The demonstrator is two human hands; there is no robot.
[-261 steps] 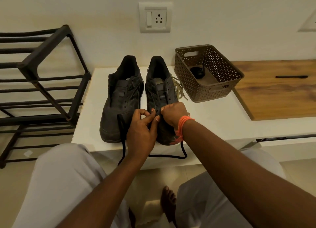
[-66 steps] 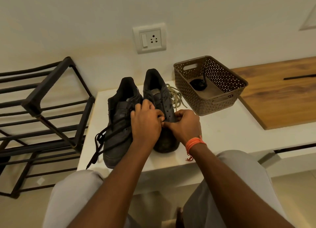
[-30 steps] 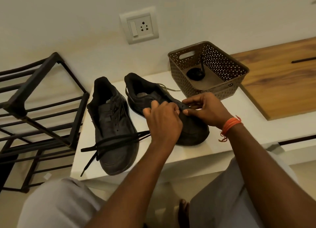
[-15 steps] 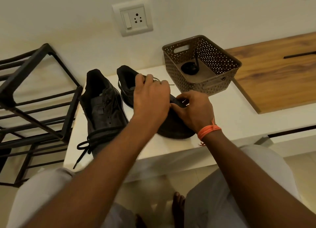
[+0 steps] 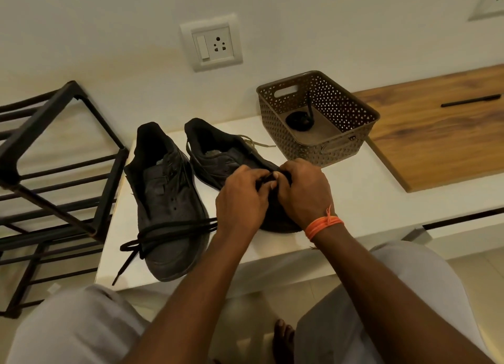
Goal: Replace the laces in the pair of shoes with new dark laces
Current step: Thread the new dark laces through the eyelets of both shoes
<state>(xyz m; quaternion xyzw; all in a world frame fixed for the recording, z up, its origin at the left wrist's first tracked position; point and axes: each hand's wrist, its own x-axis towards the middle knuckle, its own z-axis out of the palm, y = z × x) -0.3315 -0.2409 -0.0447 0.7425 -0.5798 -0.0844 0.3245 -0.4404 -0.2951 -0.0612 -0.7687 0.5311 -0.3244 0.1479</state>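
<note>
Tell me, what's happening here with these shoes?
A seated person is relacing a pair of dark shoes on a white bench. Both the left hand and the right hand pinch a dark lace over the front of the right-side shoe. More of that lace trails across the toe of the left-side shoe. A pale old lace lies behind the shoes, and another dark lace sits coiled in the brown basket.

A socket plate (image 5: 211,46) is set in the cream wall (image 5: 327,22); a black metal rack (image 5: 54,172) is seen beside the white table (image 5: 354,189).
</note>
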